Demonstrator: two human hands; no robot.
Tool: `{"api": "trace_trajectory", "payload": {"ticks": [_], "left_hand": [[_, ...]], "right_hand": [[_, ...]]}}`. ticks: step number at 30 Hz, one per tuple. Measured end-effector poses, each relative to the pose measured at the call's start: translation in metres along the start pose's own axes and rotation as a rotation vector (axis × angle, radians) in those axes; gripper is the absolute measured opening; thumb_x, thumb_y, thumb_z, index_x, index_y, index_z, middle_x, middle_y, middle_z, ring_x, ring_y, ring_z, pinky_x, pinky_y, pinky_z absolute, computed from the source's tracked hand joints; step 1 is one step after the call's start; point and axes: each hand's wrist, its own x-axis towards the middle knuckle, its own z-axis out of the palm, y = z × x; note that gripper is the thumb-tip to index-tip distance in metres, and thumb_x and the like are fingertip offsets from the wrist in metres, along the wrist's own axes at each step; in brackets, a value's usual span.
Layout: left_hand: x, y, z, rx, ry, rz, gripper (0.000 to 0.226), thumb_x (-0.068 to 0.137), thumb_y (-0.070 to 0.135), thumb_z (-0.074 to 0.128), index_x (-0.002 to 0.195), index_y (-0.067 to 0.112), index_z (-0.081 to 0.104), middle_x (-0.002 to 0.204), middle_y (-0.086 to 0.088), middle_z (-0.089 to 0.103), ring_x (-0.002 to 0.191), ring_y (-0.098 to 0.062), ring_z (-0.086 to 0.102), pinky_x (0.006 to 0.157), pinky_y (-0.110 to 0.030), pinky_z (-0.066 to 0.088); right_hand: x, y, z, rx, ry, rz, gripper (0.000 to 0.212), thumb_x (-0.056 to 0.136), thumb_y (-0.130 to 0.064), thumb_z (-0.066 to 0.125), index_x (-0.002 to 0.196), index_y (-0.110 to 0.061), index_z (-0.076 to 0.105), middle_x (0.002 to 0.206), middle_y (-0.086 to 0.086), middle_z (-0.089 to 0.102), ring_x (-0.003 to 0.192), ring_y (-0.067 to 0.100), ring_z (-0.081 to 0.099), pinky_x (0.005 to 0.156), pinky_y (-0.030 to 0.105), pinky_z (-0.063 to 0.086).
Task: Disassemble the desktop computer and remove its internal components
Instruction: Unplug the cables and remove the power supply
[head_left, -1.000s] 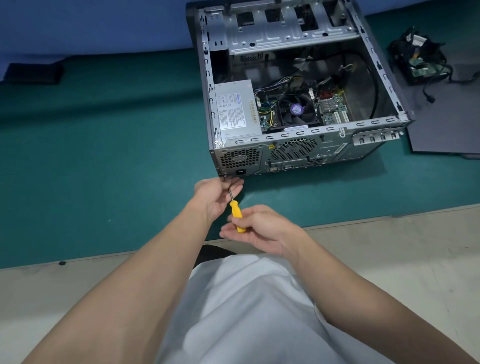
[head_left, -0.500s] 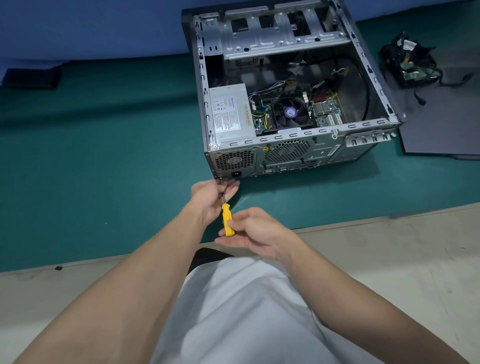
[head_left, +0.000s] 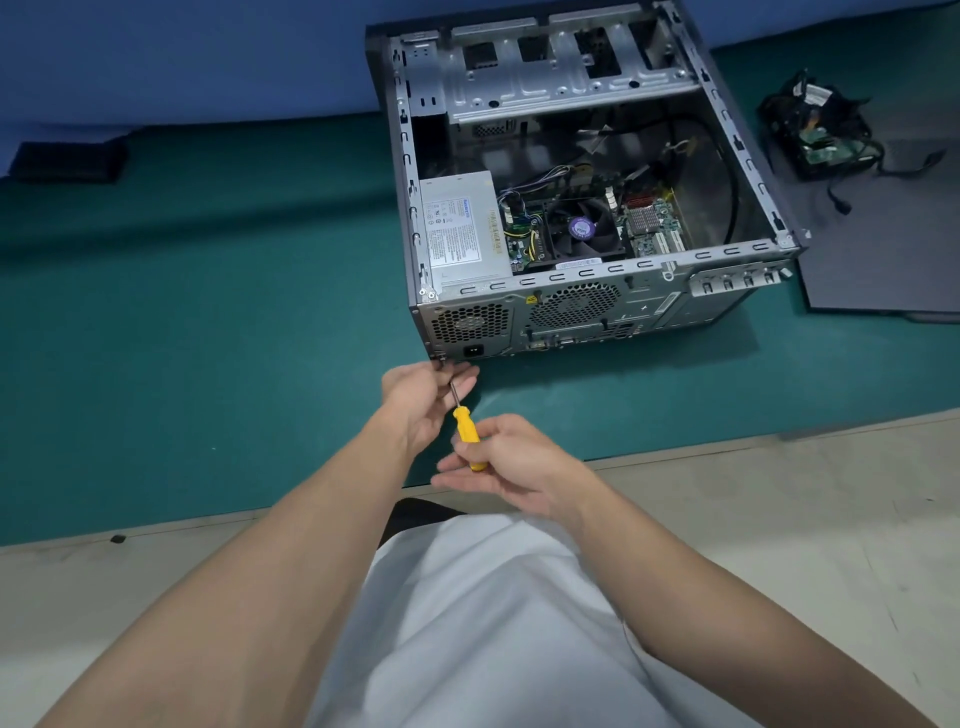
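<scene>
An open desktop case (head_left: 670, 291) lies on its side on the green mat, its rear panel facing me. Inside sit a grey power supply (head_left: 462, 228), a black CPU fan (head_left: 582, 228) and the motherboard (head_left: 654, 223). My right hand (head_left: 509, 465) grips the yellow handle of a screwdriver (head_left: 465, 428). The shaft points up to the lower left corner of the rear panel, near the power socket. My left hand (head_left: 423, 392) pinches the shaft close to its tip, right against the case.
A removed part with black cables (head_left: 815, 130) lies on a dark side panel (head_left: 883, 249) right of the case. A black block (head_left: 67, 161) rests far left by the blue wall. The green mat (head_left: 208, 312) ends at a pale floor strip near my lap.
The view has shifted slightly, the case sitting a little lower and left in frame. Both hands stay on the screwdriver at the same corner; my right fingers have shifted around the handle.
</scene>
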Motion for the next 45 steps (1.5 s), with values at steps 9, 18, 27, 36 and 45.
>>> {"api": "trace_trajectory", "payload": {"ticks": [9, 18, 27, 36, 45], "left_hand": [[-0.001, -0.005, 0.009, 0.115, 0.177, 0.092, 0.012, 0.091, -0.015, 0.05, 0.089, -0.008, 0.059, 0.09, -0.025, 0.067, 0.074, -0.027, 0.07, 0.055, -0.023, 0.057], [0.001, 0.001, 0.006, 0.08, 0.223, 0.053, 0.003, 0.09, -0.009, 0.06, 0.092, -0.011, 0.061, 0.085, -0.024, 0.069, 0.067, -0.029, 0.071, 0.05, -0.027, 0.057], [0.006, 0.001, 0.004, 0.108, 0.219, 0.035, 0.005, 0.091, -0.007, 0.059, 0.094, -0.01, 0.062, 0.087, -0.024, 0.069, 0.062, -0.026, 0.069, 0.047, -0.026, 0.055], [-0.004, 0.002, -0.001, 0.263, 0.109, 0.08, 0.004, 0.092, -0.002, 0.06, 0.091, -0.001, 0.063, 0.084, -0.016, 0.071, 0.068, -0.021, 0.073, 0.061, -0.026, 0.059], [-0.061, 0.02, 0.021, 0.835, -0.315, 0.651, 0.013, 0.092, 0.011, 0.064, 0.086, 0.016, 0.075, 0.079, -0.001, 0.074, 0.079, -0.016, 0.072, 0.083, -0.041, 0.058]], "right_hand": [[0.006, 0.005, 0.005, -0.246, 0.239, -0.12, 0.005, 0.095, -0.007, 0.055, 0.098, -0.004, 0.054, 0.088, 0.014, 0.062, 0.069, 0.023, 0.07, 0.067, 0.033, 0.06], [0.016, 0.007, 0.004, -0.39, 0.462, -0.242, 0.014, 0.087, -0.01, 0.066, 0.084, -0.017, 0.055, 0.075, 0.002, 0.067, 0.053, 0.012, 0.069, 0.055, 0.028, 0.058], [0.018, 0.005, -0.005, -0.77, 0.513, -0.281, 0.008, 0.087, -0.018, 0.059, 0.092, -0.021, 0.053, 0.1, 0.012, 0.063, 0.086, 0.031, 0.066, 0.079, 0.045, 0.056], [-0.01, 0.0, -0.034, -0.875, 0.595, -0.231, 0.01, 0.087, -0.013, 0.059, 0.086, -0.018, 0.051, 0.088, 0.006, 0.061, 0.089, 0.027, 0.055, 0.07, 0.031, 0.042], [-0.073, -0.049, -0.017, -0.524, 0.844, -0.638, 0.016, 0.083, -0.032, 0.069, 0.071, -0.023, 0.064, 0.058, -0.007, 0.059, 0.055, 0.009, 0.05, 0.054, 0.023, 0.039]]}}
